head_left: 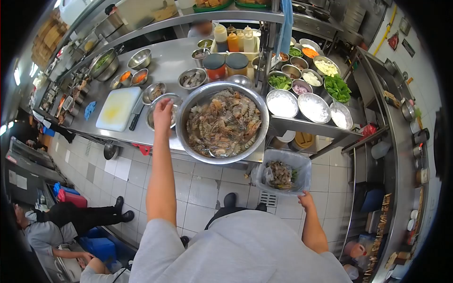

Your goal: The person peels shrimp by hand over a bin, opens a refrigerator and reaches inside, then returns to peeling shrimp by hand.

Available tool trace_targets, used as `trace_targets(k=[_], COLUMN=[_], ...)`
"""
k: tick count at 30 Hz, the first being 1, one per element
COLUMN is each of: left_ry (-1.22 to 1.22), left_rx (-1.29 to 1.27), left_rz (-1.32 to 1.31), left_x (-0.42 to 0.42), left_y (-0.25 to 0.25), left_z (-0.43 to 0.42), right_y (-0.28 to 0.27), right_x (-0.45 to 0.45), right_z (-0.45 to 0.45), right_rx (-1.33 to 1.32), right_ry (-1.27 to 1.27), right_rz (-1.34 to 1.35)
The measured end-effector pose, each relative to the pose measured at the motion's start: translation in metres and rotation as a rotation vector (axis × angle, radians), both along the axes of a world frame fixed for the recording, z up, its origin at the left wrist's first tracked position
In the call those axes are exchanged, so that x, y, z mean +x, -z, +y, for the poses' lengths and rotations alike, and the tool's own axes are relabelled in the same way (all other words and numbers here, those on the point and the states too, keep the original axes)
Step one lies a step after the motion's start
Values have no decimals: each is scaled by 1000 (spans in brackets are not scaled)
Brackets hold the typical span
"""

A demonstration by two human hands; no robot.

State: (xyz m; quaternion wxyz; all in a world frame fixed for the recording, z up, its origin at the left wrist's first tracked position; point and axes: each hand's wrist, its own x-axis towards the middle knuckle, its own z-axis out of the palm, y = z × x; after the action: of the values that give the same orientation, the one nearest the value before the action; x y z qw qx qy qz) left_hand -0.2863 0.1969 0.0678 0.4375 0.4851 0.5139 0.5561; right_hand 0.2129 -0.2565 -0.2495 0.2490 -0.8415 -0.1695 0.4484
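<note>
From where I stand, in the head view, the large bowl point(183, 113) sits near the end of the table point(170, 56), heaped with whole-looking shrimp point(224, 120) in murky liquid. The left hand point(163, 113) is raised just beside it, over a smaller steel bowl point(177, 104); its fingers are drawn together, though I can't tell whether anything is pinched between them. Down below the table's edge, the right hand point(306, 200) has its fingers closed on the rim of the lined bin point(306, 174), where shells and scraps point(279, 174) lie with a little greenery.

A small bowl point(192, 79) behind holds a modest pile of greyish shrimp. Judging by the amounts, some have been dealt with, but the greater share is in the large bowl and looks untouched. The knife point(136, 117) lies against the cutting board point(114, 110), out of either hand. Off to the left, a co-worker point(45, 236) in a grey shirt is near some blue containers point(100, 247).
</note>
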Motion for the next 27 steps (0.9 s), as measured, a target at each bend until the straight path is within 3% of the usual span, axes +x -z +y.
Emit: trace_targets(k=[1,3,5,7,8,10,13,21,24,25,27], left_ry=[-1,-103,-59,180,180,292,308,286,194,196,279], left_rx=[3,20,176,127,126,25,96,-22,-68,-69,-295], left_rz=[-2,448,524,832,832,1135,1369,1278,924,925,295], left_x=[-7,-15,-12,5,13,27,39,37,15,17,15], left_y=[3,12,39,53,58,67,84,72,58,45,13], left_z=[3,6,9,-1,-4,-6,-10,-1,8,4,-4], right_y=[0,1,15,13,7,-3,-13,-13,-20,-30,-51], right_x=[-1,-6,-7,-12,-17,-22,-28,-26,-30,-32,-37], right_z=[-1,-1,0,-1,3,8,12,5,11,16,32], right_rx=[3,-2,35,60,31,7,17,38,186,185,270], right_ry=[-1,65,61,48,27,6,-6,-10,-38,-36,-37], right_rz=[-2,23,36,48,63,76,114,161,107,109,134])
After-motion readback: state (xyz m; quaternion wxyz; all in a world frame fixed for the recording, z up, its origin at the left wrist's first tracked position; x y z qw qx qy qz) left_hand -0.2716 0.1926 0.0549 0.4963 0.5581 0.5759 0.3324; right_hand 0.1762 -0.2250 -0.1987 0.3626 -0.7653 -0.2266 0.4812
